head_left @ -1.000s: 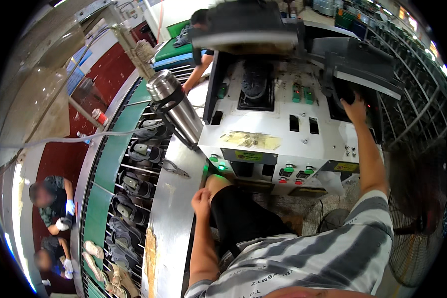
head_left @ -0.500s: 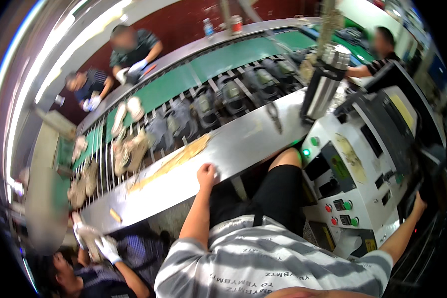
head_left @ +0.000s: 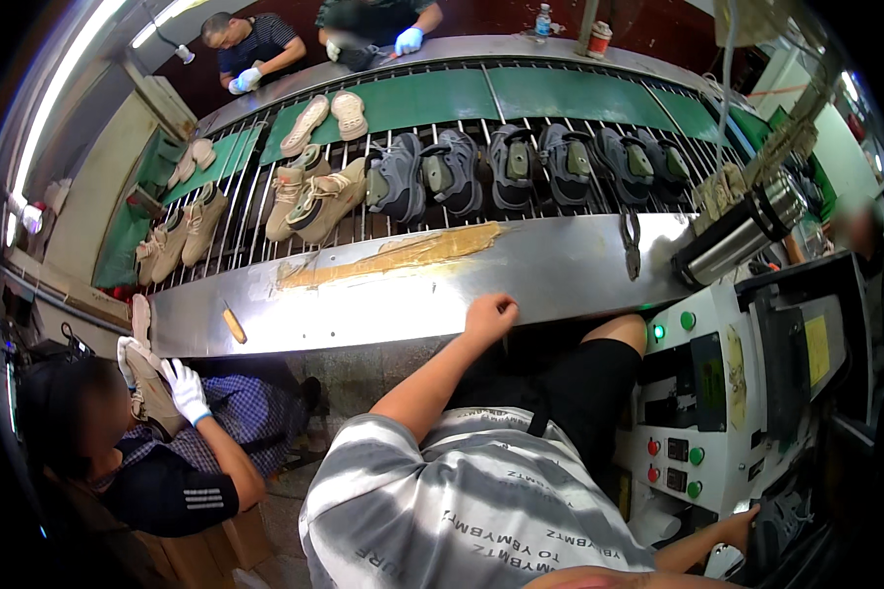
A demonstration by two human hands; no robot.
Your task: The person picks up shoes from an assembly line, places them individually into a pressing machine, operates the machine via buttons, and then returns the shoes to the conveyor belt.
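Note:
My left hand point(head_left: 491, 316) rests on the front edge of the steel ledge point(head_left: 383, 304) that runs along a conveyor, fingers curled and nothing in it. My right hand point(head_left: 740, 527) is low at the right, below the white machine point(head_left: 717, 393), touching or next to a dark grey shoe point(head_left: 781, 515); its grip is not visible. Grey shoes point(head_left: 521, 162) and beige shoes point(head_left: 314, 196) lie in a row on the conveyor rods beyond the ledge.
A co-worker at lower left holds a beige shoe point(head_left: 147, 383) in a white-gloved hand point(head_left: 185, 390). Two gloved people work across the belt. A steel cylinder point(head_left: 742, 236), hanging scissors point(head_left: 629, 245) and a wooden-handled tool point(head_left: 234, 324) lie near the ledge.
The view has swung left from the machine to the conveyor. My left hand stays on the ledge. My right hand has dropped from the machine's top to its lower right.

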